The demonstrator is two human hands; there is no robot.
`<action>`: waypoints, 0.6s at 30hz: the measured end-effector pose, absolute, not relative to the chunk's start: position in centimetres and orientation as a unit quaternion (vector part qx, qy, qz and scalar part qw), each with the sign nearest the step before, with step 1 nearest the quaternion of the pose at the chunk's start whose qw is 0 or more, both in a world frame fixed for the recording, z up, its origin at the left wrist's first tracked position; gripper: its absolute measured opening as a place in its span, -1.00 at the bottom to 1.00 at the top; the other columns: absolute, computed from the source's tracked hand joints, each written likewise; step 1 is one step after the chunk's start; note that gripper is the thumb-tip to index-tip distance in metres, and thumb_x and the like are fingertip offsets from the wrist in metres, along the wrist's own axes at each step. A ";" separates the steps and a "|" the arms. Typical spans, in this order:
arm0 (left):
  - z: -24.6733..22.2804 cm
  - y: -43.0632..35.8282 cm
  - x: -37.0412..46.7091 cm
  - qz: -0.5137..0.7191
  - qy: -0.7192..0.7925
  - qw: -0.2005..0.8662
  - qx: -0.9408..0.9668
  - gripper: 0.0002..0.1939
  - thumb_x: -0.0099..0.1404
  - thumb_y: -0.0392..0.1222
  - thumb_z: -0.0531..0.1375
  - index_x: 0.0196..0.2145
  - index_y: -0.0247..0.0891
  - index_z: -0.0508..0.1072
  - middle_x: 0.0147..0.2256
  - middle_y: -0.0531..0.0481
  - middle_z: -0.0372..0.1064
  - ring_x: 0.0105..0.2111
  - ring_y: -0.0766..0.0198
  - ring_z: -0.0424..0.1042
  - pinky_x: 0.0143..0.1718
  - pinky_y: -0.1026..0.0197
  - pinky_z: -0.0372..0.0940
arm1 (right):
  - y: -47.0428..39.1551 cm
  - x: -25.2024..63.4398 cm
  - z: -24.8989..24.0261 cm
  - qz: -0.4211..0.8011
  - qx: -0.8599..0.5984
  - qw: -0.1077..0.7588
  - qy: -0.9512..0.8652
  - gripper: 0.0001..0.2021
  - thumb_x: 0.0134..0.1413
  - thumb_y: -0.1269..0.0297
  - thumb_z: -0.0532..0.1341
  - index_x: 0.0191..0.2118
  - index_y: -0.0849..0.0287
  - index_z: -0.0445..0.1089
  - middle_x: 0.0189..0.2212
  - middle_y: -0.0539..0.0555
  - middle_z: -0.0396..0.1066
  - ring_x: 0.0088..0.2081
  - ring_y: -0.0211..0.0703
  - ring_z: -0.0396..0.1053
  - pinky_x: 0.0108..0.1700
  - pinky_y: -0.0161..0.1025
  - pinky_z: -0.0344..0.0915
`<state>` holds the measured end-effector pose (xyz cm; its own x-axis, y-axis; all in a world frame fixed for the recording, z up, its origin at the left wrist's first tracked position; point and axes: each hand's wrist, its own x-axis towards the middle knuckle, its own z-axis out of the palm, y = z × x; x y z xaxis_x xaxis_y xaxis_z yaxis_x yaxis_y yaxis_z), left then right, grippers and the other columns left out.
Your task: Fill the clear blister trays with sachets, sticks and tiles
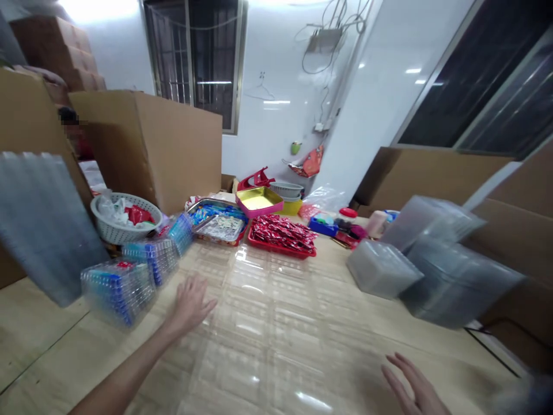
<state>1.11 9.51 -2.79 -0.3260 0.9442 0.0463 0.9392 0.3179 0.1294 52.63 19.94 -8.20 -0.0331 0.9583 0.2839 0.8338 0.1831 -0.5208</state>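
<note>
Clear plastic trays (259,323) with rows of compartments lie spread over the middle of the wooden table. My left hand (190,305) is over their left edge, fingers apart, holding nothing. At the lower right, my right hand (412,386) is partly cut off by the frame, its visible fingers apart and nothing between them. Beyond the trays a red tray (283,236) is heaped with small red packets. Beside it, a metal tray (220,227) holds pale small pieces, with blue packets behind.
Stacks of filled clear boxes (118,291) stand left of my left hand. A white basket (125,222) is behind them. Clear plastic stacks (458,282) stand at the right. A pink and gold tin (259,200) and cardboard boxes (181,150) are at the back.
</note>
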 end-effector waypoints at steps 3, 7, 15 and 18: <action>-2.1 15.0 0.9 0.086 0.800 0.056 0.591 -0.33 0.27 0.16 -0.05 0.20 -0.31 0.15 0.25 -0.34 -0.02 0.26 -0.15 -0.10 0.19 -0.22 -0.13 | 25.1 50.4 -8.3 0.087 -0.625 0.269 -0.727 -0.42 -0.12 -0.17 -0.03 -0.16 0.17 0.41 0.01 0.29 0.36 0.07 0.21 0.30 0.05 0.08 0.28; -2.7 21.3 0.2 0.098 0.811 0.071 0.572 -0.27 0.26 0.17 -0.07 0.25 -0.36 0.05 0.28 -0.35 -0.11 0.28 -0.15 -0.16 0.18 -0.27 -0.12 | 30.7 49.8 -8.9 0.032 -0.635 0.246 -0.732 -0.46 -0.10 -0.13 -0.05 -0.20 0.10 0.45 -0.06 0.26 0.40 0.03 0.23 0.32 -0.02 0.14 0.28; -4.8 24.9 1.7 0.066 0.813 0.087 0.573 -0.27 0.23 0.23 -0.08 0.22 -0.28 0.13 0.24 -0.32 0.02 0.27 -0.17 -0.12 0.19 -0.27 -0.22 | 35.9 44.5 -8.7 0.036 -0.549 0.210 -0.808 -0.53 0.00 -0.01 -0.01 -0.10 0.12 0.44 0.03 0.22 0.36 0.12 0.12 0.23 0.12 0.03 0.17; -4.8 24.7 2.5 0.061 0.812 0.072 0.576 -0.22 0.23 0.21 -0.05 0.27 -0.31 -0.01 0.26 -0.41 -0.06 0.27 -0.23 -0.16 0.18 -0.31 -0.27 | 35.1 37.1 -6.7 0.063 -0.491 0.157 -0.855 -0.51 0.13 0.02 -0.03 0.07 0.15 0.33 0.17 0.23 0.20 0.20 0.09 0.12 0.16 0.05 0.08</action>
<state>2.52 24.70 -4.80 -0.3258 0.9443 -0.0467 0.9268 0.3287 0.1816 37.05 35.09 -6.67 -0.4684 0.8589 0.2070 0.8192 0.5100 -0.2624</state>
